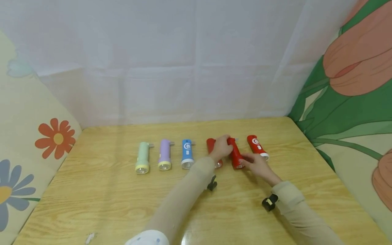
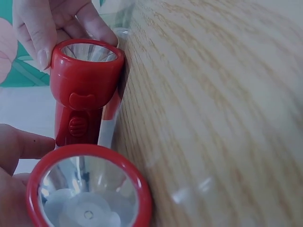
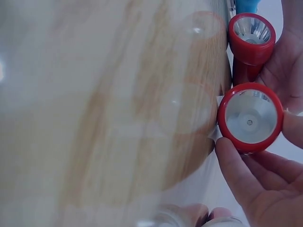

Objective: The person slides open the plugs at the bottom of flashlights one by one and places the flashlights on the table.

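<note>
Both hands are at a glossy red flashlight (image 1: 235,153) lying on the wooden table, lens end towards me. My right hand (image 1: 258,165) pinches its head between thumb and fingers; the round reflector (image 3: 251,116) shows in the right wrist view. At the tail end, my left hand (image 1: 222,148) holds it with the fingertips. Another red flashlight (image 1: 210,144) lies just left of it, partly hidden under the left hand, and its lens (image 2: 90,194) fills the bottom of the left wrist view. To the right lies a red flashlight with a white emblem and white rim (image 1: 256,146).
Left of the hands, a blue flashlight (image 1: 187,153), a purple one (image 1: 165,153) and a mint green one (image 1: 143,156) lie in the same row, lenses towards me, metal prongs at their tails. A white cloth (image 1: 159,95) hangs behind the table (image 1: 122,204); flowered panels flank it.
</note>
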Demonstrator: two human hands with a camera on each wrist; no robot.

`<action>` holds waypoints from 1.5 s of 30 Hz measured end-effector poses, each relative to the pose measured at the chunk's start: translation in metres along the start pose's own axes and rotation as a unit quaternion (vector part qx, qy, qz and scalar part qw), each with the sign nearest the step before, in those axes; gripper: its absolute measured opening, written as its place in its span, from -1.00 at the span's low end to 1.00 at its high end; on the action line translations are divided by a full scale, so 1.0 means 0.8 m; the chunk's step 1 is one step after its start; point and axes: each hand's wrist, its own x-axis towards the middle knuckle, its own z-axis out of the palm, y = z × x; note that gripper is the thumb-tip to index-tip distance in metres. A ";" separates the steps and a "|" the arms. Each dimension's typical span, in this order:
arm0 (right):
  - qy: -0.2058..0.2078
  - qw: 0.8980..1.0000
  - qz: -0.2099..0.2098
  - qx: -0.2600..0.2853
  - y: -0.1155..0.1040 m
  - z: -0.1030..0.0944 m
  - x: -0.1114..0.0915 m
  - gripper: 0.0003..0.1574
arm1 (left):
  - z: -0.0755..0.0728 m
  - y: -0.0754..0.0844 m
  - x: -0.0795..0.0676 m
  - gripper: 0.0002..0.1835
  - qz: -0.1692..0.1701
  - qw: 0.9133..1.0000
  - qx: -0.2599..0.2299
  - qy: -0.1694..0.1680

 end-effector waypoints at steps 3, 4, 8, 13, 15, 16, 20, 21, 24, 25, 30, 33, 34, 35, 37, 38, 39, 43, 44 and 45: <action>0.000 1.000 0.000 -0.002 -0.002 -0.001 -0.001 -0.59 | 0.001 0.001 0.000 -0.48 0.005 1.000 0.012 -0.008; -0.001 1.000 0.000 0.000 -0.002 -0.001 -0.001 -0.59 | 0.001 0.002 0.000 -0.48 0.008 1.000 0.017 -0.010; -0.009 1.000 0.007 0.010 -0.003 -0.001 -0.003 -0.59 | 0.002 0.003 -0.001 -0.51 0.019 0.999 0.036 -0.015; -0.011 1.000 0.010 0.015 -0.001 0.000 -0.004 -0.57 | 0.003 0.006 -0.001 -0.55 0.025 0.998 0.058 -0.020; -0.011 1.000 0.011 0.013 0.000 0.000 -0.004 -0.56 | 0.003 0.008 -0.001 -0.54 0.026 0.997 0.065 -0.024; -0.011 1.000 0.012 0.010 0.001 -0.001 -0.004 -0.56 | 0.003 0.009 0.000 -0.53 0.025 0.997 0.068 -0.026; -0.019 1.000 0.015 -0.001 0.001 -0.003 -0.004 -0.56 | 0.004 0.011 0.000 -0.50 0.023 0.996 0.080 -0.030; -0.020 1.000 0.017 -0.002 0.001 -0.003 -0.003 -0.56 | 0.004 0.012 0.001 -0.49 0.023 0.996 0.082 -0.031; -0.024 0.999 0.024 -0.007 -0.001 -0.006 -0.003 -0.55 | 0.004 0.013 0.001 -0.47 0.027 0.995 0.086 -0.032; -0.022 0.999 0.026 -0.011 -0.002 -0.007 -0.004 -0.55 | 0.004 0.013 0.001 -0.47 0.029 0.995 0.085 -0.034; -0.021 0.999 0.035 -0.016 -0.003 -0.012 -0.005 -0.51 | 0.003 0.014 0.001 -0.54 0.055 0.995 0.078 -0.010; -0.011 0.999 0.034 -0.007 -0.004 -0.016 -0.006 -0.50 | 0.001 0.018 0.000 -0.60 0.080 0.993 0.082 0.019; -0.005 1.000 0.030 -0.007 -0.004 -0.018 -0.007 -0.50 | -0.001 0.020 -0.001 -0.61 0.084 0.992 0.087 0.027; -0.002 1.000 0.028 -0.001 -0.004 -0.020 -0.007 -0.51 | -0.002 0.023 -0.001 -0.63 0.088 0.991 0.091 0.033; 0.009 1.000 0.016 -0.004 -0.003 -0.023 -0.007 -0.55 | -0.005 0.029 -0.001 -0.65 0.101 0.991 0.080 0.035; 0.012 1.000 0.012 -0.007 -0.003 -0.025 -0.007 -0.57 | -0.007 0.032 -0.002 -0.67 0.105 0.991 0.073 0.034; 0.014 1.000 0.008 -0.001 -0.003 -0.027 -0.007 -0.59 | -0.008 0.034 -0.002 -0.68 0.108 0.992 0.063 0.032; 0.004 0.999 0.008 0.051 -0.003 -0.033 -0.011 -0.65 | -0.009 0.037 -0.004 -0.75 0.116 0.993 0.022 0.016; 0.001 0.998 0.010 0.061 -0.003 -0.034 -0.013 -0.66 | -0.008 0.037 -0.004 -0.77 0.111 0.994 0.014 0.015; 0.000 0.998 0.011 0.069 -0.003 -0.036 -0.014 -0.67 | -0.008 0.037 -0.005 -0.77 0.107 0.994 0.008 0.012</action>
